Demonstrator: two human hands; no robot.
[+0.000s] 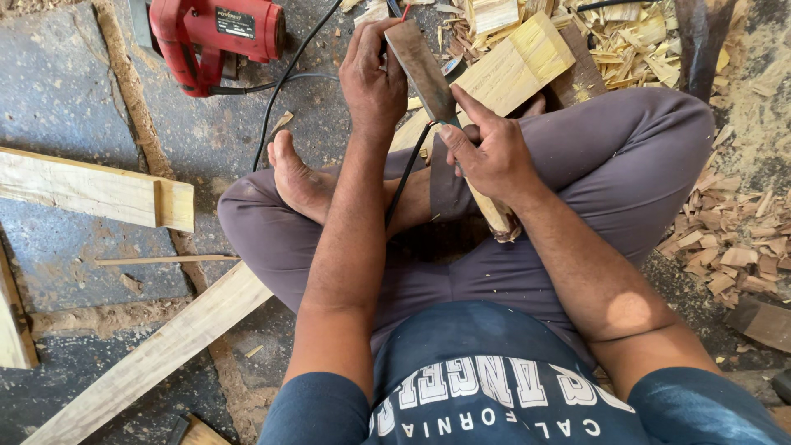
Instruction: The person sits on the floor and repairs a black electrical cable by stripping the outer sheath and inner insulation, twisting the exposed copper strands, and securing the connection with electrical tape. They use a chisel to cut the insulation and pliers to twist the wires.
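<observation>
I sit cross-legged on the floor. My left hand (pixel 372 76) is wrapped around the top end of a long, flat, dark tool (pixel 420 70) that slants down to the right. My right hand (pixel 488 155) holds the same tool lower down, fingers spread over it where the dark part meets its pale wooden handle (pixel 499 219). The handle's end rests by my right thigh. A thin black cord (pixel 405 177) hangs from under my right hand across my ankle. Just behind the tool lies a pale wooden block (pixel 515 62). My bare foot (pixel 297 177) points up to the left.
A red power tool (pixel 216 37) with a black cable (pixel 284 78) lies at the top left. Pale planks (pixel 91 191) (pixel 156 356) lie on the dusty floor at left. Wood chips are heaped at the top (pixel 630 37) and right (pixel 729 247). A dark post (pixel 700 37) stands top right.
</observation>
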